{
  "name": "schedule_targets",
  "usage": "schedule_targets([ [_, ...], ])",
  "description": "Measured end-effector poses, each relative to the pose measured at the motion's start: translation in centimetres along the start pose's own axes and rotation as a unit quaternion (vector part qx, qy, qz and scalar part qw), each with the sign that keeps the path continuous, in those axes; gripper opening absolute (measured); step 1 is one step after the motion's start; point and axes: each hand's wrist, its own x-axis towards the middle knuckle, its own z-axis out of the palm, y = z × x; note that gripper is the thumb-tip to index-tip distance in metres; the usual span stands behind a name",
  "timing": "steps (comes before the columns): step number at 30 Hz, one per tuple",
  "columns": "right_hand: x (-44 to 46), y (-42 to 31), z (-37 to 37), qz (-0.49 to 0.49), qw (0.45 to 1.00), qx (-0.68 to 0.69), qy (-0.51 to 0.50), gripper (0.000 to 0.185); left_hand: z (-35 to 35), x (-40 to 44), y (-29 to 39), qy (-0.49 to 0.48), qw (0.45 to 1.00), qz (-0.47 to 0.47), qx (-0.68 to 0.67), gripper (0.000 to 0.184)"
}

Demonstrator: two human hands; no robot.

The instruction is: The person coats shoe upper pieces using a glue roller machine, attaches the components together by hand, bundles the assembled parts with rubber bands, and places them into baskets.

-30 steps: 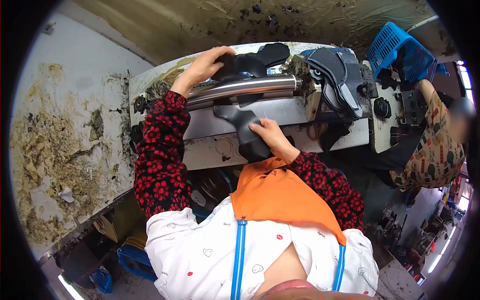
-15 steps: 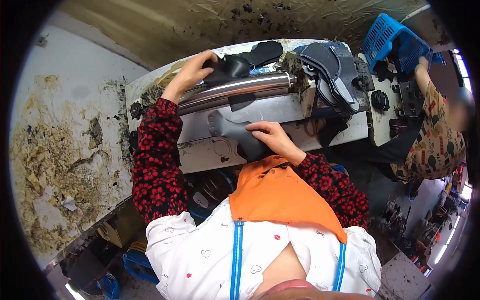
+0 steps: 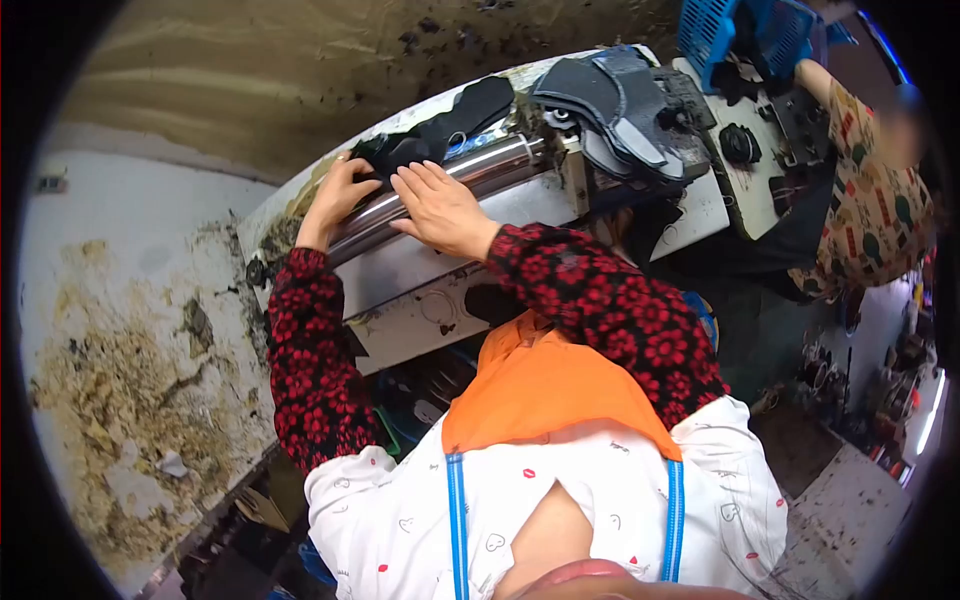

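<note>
Above the metal roller (image 3: 490, 168), black pieces (image 3: 410, 145) lie along the far side of the machine. My left hand (image 3: 342, 197) is at the roller's left part, fingers curved at the left end of those pieces; whether it grips one is hard to see. My right hand (image 3: 440, 208) reaches over the roller, palm down and fingers stretched out, its fingertips at the near edge of the black pieces. A dark piece (image 3: 492, 302) lies at the table's front edge, partly behind my right sleeve.
Stacked grey and black cut pieces (image 3: 610, 110) lie right of the roller. A co-worker (image 3: 870, 190) is at the right, one arm toward a blue basket (image 3: 707, 35). A stained white board (image 3: 150, 400) stands at the left.
My right hand has left the dark piece at the front edge and moved up and left over the roller. My left hand has moved lower and left. The view has tilted.
</note>
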Motion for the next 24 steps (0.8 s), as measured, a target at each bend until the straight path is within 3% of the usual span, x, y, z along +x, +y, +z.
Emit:
schedule_targets([
  [2,0.4,0.4,1.1,0.03,0.999,-0.026,0.0,0.057,-0.2,0.6,-1.4,0.0,0.999,0.002,-0.043,0.018],
  [5,0.7,1.0,1.4,0.054,0.996,-0.065,0.025,0.056,-1.6,0.6,0.2,0.109,0.992,0.057,-0.019,0.016],
  [9,2.3,2.5,0.9,0.164,0.971,-0.06,-0.162,0.05,-4.0,1.4,3.2,0.126,0.99,0.061,0.025,0.016],
  [11,1.5,3.5,-0.3,0.108,0.985,-0.131,0.024,0.036,-5.1,2.5,4.0,0.138,0.982,0.088,0.095,0.016],
  [12,1.1,3.8,-1.7,0.104,0.986,-0.125,0.02,0.036,-5.6,2.5,5.5,0.146,0.978,0.081,0.128,0.016],
  [14,-0.7,4.7,-5.3,0.025,0.984,-0.056,0.169,0.024,-6.6,3.1,8.0,0.159,0.968,0.108,0.158,0.016],
  [16,-5.6,3.4,-10.0,0.029,0.999,0.013,0.024,0.017,-7.2,4.1,10.8,0.182,0.955,0.138,0.189,0.016],
  [17,-9.5,3.8,-10.6,0.022,0.993,0.049,-0.108,0.016,-7.4,4.8,12.8,0.198,0.946,0.149,0.21,0.014],
  [19,-14.5,4.6,-9.7,0.041,0.95,0.058,-0.303,0.018,-6.9,5.6,17.6,0.255,0.91,0.177,0.276,0.017],
  [21,-21.0,7.6,-5.6,0.045,0.913,0.023,-0.405,0.033,-5.2,6.7,22.9,0.287,0.876,0.131,0.365,0.019],
  [22,-21.4,8.1,-5.1,0.049,0.916,0.012,-0.399,0.033,-4.3,6.2,26.0,0.333,0.828,0.171,0.417,0.019],
  [24,-21.9,8.2,-4.1,0.04,0.959,0.026,-0.278,0.055,-1.3,6.1,30.1,0.398,0.78,0.24,0.42,0.02],
])
